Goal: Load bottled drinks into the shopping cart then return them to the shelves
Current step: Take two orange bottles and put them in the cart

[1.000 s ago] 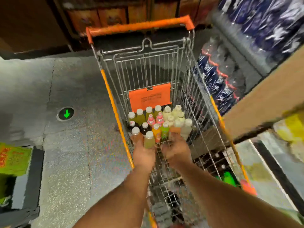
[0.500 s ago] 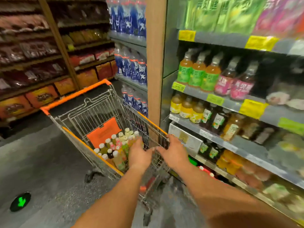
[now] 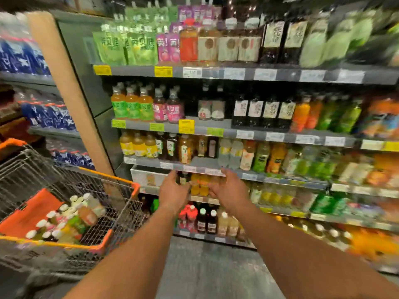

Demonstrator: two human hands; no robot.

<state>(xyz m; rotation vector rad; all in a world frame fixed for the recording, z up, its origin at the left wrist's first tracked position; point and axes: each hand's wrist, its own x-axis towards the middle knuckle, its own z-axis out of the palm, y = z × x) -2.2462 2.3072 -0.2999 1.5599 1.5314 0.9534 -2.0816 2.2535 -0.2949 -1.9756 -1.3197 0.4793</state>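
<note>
Both hands reach toward the shelves (image 3: 216, 169): the left hand (image 3: 173, 190) seems to grip a dark bottle (image 3: 183, 179), while the right hand (image 3: 228, 188) is too blurred to tell. More bottles (image 3: 71, 219) sit in the cart (image 3: 121, 214) at left. Each bottle should go upright into a gap among matching labels.

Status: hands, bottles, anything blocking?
Left hand on dark bottle at shelf; right hand open beside it. Cart holds more bottles. Nothing blocking.

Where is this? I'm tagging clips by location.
Likely a supermarket drinks aisle: tiered shelves of bottled drinks carrying price tags, and a wire shopping cart holding bottles.
</note>
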